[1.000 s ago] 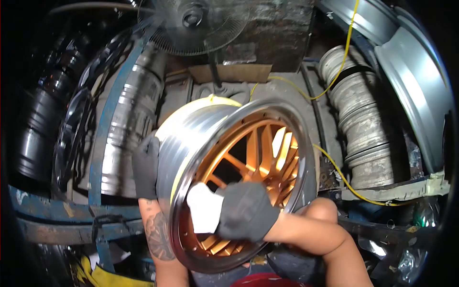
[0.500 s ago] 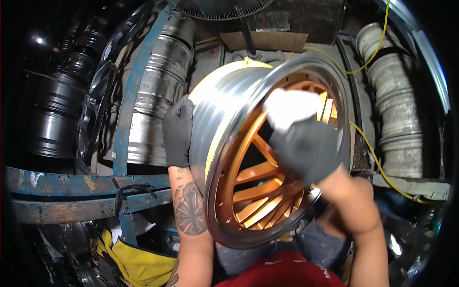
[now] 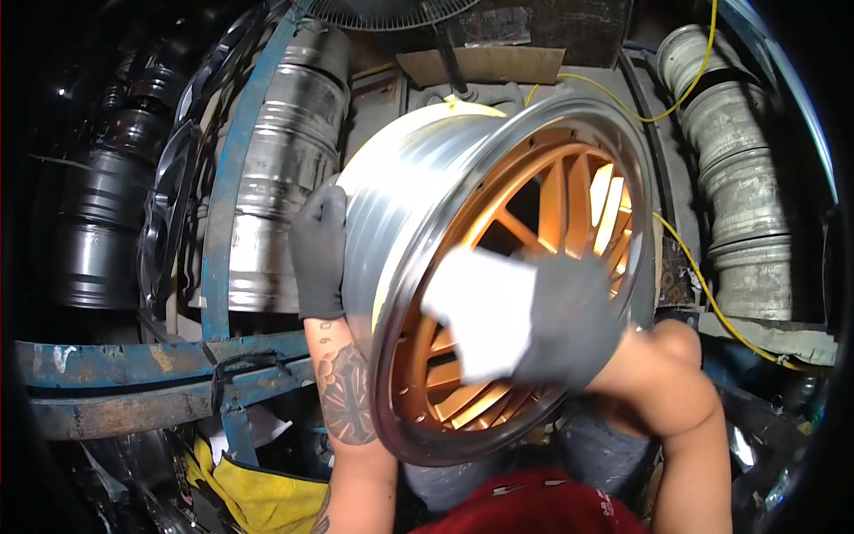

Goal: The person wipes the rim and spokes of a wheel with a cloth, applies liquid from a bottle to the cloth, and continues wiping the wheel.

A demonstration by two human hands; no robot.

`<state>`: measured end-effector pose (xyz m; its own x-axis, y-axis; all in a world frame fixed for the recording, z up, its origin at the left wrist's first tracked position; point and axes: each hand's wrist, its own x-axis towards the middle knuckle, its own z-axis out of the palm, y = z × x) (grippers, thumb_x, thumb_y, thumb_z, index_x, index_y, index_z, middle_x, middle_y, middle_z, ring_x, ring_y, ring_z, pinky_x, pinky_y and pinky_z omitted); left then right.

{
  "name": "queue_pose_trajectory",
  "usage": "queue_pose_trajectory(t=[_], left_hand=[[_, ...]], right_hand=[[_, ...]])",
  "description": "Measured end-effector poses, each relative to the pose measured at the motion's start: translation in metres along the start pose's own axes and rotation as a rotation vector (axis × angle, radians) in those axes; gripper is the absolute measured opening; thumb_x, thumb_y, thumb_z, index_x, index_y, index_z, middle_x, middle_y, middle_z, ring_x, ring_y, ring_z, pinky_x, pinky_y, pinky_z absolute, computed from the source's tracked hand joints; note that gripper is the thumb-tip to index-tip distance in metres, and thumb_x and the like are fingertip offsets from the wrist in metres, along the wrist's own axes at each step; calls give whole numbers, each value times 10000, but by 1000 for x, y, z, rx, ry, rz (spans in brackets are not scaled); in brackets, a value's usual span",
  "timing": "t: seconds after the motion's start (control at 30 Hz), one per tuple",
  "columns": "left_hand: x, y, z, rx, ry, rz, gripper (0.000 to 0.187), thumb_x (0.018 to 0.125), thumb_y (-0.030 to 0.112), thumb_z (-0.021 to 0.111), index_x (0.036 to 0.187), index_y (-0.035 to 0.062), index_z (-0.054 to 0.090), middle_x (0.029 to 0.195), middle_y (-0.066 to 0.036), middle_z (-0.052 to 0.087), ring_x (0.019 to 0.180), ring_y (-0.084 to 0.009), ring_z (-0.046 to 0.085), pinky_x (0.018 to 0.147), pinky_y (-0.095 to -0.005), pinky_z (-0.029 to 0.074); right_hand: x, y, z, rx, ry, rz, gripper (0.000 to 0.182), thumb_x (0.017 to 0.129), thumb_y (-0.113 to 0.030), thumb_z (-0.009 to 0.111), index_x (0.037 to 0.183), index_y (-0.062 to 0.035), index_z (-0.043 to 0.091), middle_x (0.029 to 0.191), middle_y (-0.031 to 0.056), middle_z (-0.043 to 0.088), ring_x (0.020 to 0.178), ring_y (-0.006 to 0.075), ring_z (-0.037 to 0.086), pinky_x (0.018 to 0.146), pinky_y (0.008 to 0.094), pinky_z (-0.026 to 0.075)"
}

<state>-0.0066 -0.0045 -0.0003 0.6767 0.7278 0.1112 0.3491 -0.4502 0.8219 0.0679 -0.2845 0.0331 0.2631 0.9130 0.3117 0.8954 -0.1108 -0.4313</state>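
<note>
A car wheel rim (image 3: 405,209) stands tilted before me, with a polished silver barrel and copper-coloured spokes. Wearing a dark glove, my left hand (image 3: 320,254) rests against the left side of the barrel, its fingers curled at the back edge. My right hand (image 3: 574,325), gloved too and a little blurred, is closed on a white cloth (image 3: 485,311). The cloth lies over the left part of the spoked face, near the lip, and covers some spokes. Yellow edging (image 3: 378,142) shows along the barrel's back rim.
Stacked silver rims (image 3: 289,169) stand on the left behind a blue metal frame (image 3: 227,196); dark rims (image 3: 98,258) stand farther left. More rims (image 3: 747,205) line the right side beside a yellow cable (image 3: 689,267). A yellow towel (image 3: 258,494) hangs lower left. A fan (image 3: 391,11) is at the top.
My right hand has swept the white cloth down and left across the wheel face, uncovering the upper spokes. My left hand stays against the barrel; the view has shifted slightly.
</note>
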Motion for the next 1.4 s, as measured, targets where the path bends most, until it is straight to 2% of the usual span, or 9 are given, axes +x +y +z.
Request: queue_pose_trajectory(t=[0.13, 0.27, 0.33, 0.4, 0.73, 0.9, 1.0, 1.07, 1.4], left_hand=[[-4, 13, -4, 135, 12, 27, 308, 986, 244, 557, 1091, -19, 677, 728, -68, 578, 663, -121, 520, 646, -307, 447], [0, 7, -4, 130, 45, 83, 344, 967, 264, 566, 1168, 9, 678, 889, -184, 698, 799, -214, 655, 755, -358, 501], [-3, 9, -6, 99, 29, 53, 360, 967, 263, 563, 1202, 13, 672, 963, -220, 711, 870, -232, 700, 786, -367, 512], [-2, -5, -8, 132, 19, 70, 359, 968, 257, 561, 1205, 9, 668, 964, -226, 706, 870, -238, 701, 789, -359, 512], [-6, 11, -5, 138, 23, 32, 288, 986, 247, 548, 985, -18, 661, 697, -80, 543, 665, -125, 486, 634, -325, 433], [-2, 3, -3, 64, -13, 40, 362, 995, 243, 529, 1186, -25, 678, 741, -65, 603, 692, -117, 535, 660, -309, 464], [-4, 11, -2, 91, -29, 26, 388, 999, 222, 506, 1230, -49, 659, 851, -78, 677, 765, -117, 595, 720, -292, 499], [-6, 10, -4, 67, -77, 30, 379, 997, 207, 494, 1218, -51, 663, 896, -78, 695, 796, -120, 603, 735, -292, 499], [-10, 12, 3, 9, -43, 67, 356, 1009, 203, 502, 1209, -41, 666, 975, -110, 711, 865, -145, 598, 800, -328, 493]], right_hand=[[11, 2, 0, 32, 149, 10, 135, 811, -148, 650, 888, -38, 661, 782, 186, 661, 682, 301, 671, 561, 423, 516], [15, -27, -17, -152, -660, 164, 197, 847, -98, 662, 1035, -42, 682, 930, 210, 709, 810, 295, 712, 608, 390, 542], [-2, -2, -14, 33, -5, 16, 267, 881, -144, 648, 1112, -15, 685, 993, 205, 716, 854, 299, 724, 627, 405, 557], [3, -12, -5, -11, 107, 18, 227, 903, -178, 607, 1051, -47, 719, 971, 181, 723, 873, 302, 729, 682, 415, 574], [1, 3, 9, 49, 110, 63, 305, 889, -346, 613, 999, -74, 696, 799, 150, 686, 697, 318, 677, 691, 475, 558], [-57, 74, 98, 1409, -171, 424, 416, 930, -427, 580, 1098, -55, 662, 861, 170, 691, 770, 340, 690, 804, 551, 557], [-17, -4, 23, 272, 7, -8, 281, 848, -308, 641, 888, -33, 683, 713, 148, 667, 632, 320, 671, 643, 483, 557], [-5, -7, -21, -39, -225, 60, 371, 789, -350, 699, 932, -7, 695, 743, 136, 688, 637, 325, 679, 667, 491, 574], [-7, 39, -17, -160, 281, 78, 272, 762, -330, 718, 778, -69, 644, 712, 124, 646, 570, 312, 638, 519, 436, 514]])
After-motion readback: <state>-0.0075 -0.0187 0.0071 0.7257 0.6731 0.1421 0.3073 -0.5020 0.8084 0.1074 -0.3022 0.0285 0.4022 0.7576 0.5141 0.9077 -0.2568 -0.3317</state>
